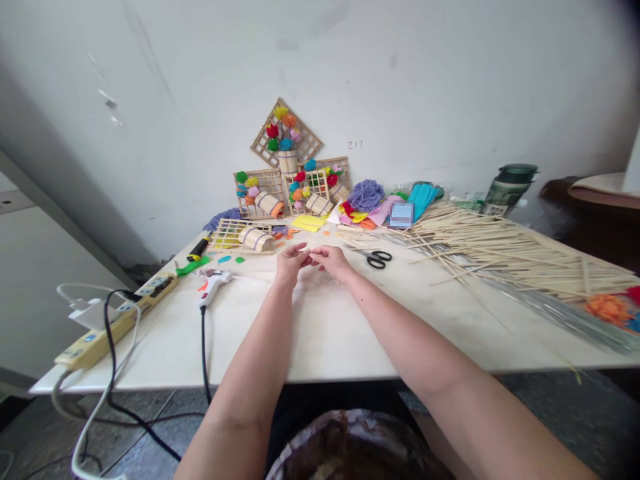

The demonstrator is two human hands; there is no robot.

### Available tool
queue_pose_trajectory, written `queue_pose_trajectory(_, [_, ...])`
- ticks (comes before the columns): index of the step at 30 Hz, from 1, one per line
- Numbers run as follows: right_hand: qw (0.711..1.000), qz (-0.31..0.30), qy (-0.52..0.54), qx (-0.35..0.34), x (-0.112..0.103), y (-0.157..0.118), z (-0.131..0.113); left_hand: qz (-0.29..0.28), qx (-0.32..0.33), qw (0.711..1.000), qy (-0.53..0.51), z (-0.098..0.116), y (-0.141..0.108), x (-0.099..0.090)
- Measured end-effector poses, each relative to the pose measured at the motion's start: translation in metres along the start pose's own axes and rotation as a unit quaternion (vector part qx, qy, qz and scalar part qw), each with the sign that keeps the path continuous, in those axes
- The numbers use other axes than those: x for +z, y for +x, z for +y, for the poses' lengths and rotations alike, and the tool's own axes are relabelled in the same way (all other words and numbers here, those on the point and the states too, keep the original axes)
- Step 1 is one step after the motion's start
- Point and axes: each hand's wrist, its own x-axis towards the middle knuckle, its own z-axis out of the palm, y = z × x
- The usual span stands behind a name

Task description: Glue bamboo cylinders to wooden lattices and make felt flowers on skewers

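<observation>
the largest thing before me is the white flat-topped table (pixel 345 340), which stands against a pale wall (pixel 450 80). on its right side is spread a wide heap of thin, pale wooden sticks (pixel 490 240). at the back, several lattice panels of wooden strips lean up, with colourful flowers on them; the highest one, a diamond-shaped wooden lattice panel (pixel 301 123), bears also a half-round basket of sticks (pixel 288 162). on the left side lies the long cream power strip (pixel 113 333), with plugs in it. beyond my left hand (pixel 291 262) lies a flat wooden lattice panel (pixel 225 235), and on it a small cylinder of pale sticks (pixel 256 238).

my left hand and my right hand (pixel 333 261) come together above the middle of the table. the fingers are curled and their tips meet; whether they pinch some very small thing, i cannot tell. to the left of them rests the white glue gun (pixel 215 287) with black cable. the scissors with black handles (pixel 379 258) lie just to the right of my right hand. smallest are the blue leaf-shaped piece (pixel 225 259) and the green leaf-shaped piece (pixel 240 260), near the flat panel.
</observation>
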Motion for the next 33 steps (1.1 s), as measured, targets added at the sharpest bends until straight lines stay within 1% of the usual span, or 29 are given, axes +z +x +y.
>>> queue_pose_trajectory(2, [0.999,0.017,-0.026,-0.01,-0.002,0.002,0.004,-0.005,-0.002,1.0,0.005,-0.001,-0.001,0.002])
queue_pose_trajectory(4, [0.995,0.04,-0.078,-0.037,-0.004,0.005,0.007,-0.007,-0.007,1.0,0.01,-0.002,-0.002,0.003])
queue_pose_trajectory(7, [0.978,0.071,-0.175,-0.086,-0.008,0.007,0.009,-0.01,-0.012,1.0,0.01,-0.003,-0.002,0.004])
queue_pose_trajectory(9, [0.967,0.082,-0.214,-0.109,-0.009,0.007,0.009,-0.012,-0.013,1.0,0.007,-0.004,-0.002,0.004])
queue_pose_trajectory(13, [0.96,0.093,-0.223,-0.14,-0.009,0.009,0.01,-0.017,-0.015,1.0,-0.01,-0.004,-0.001,0.003])
queue_pose_trajectory(16, [0.945,0.103,-0.238,-0.199,-0.01,0.011,0.009,-0.019,-0.03,0.999,-0.029,-0.003,-0.001,0.001])
queue_pose_trajectory(18, [0.931,0.095,-0.261,-0.237,-0.011,0.011,0.007,-0.023,-0.043,0.998,-0.033,-0.002,-0.002,0.001])
queue_pose_trajectory(20, [0.921,0.078,-0.286,-0.253,-0.013,0.01,0.004,-0.026,-0.049,0.998,-0.033,-0.001,-0.003,0.0])
queue_pose_trajectory(23, [0.919,0.056,-0.306,-0.242,-0.015,0.008,0.0,-0.031,-0.051,0.998,-0.031,0.0,-0.003,-0.001])
queue_pose_trajectory(26, [0.928,0.04,-0.304,-0.212,-0.017,0.009,-0.001,-0.034,-0.052,0.998,-0.02,0.0,-0.003,-0.001])
queue_pose_trajectory(29, [0.945,0.022,-0.271,-0.182,-0.019,0.013,0.002,-0.037,-0.051,0.998,-0.005,0.0,-0.003,-0.001])
queue_pose_trajectory(33, [0.967,-0.024,-0.202,-0.152,-0.023,0.016,0.008,-0.045,-0.046,0.998,0.012,0.001,-0.003,0.0])
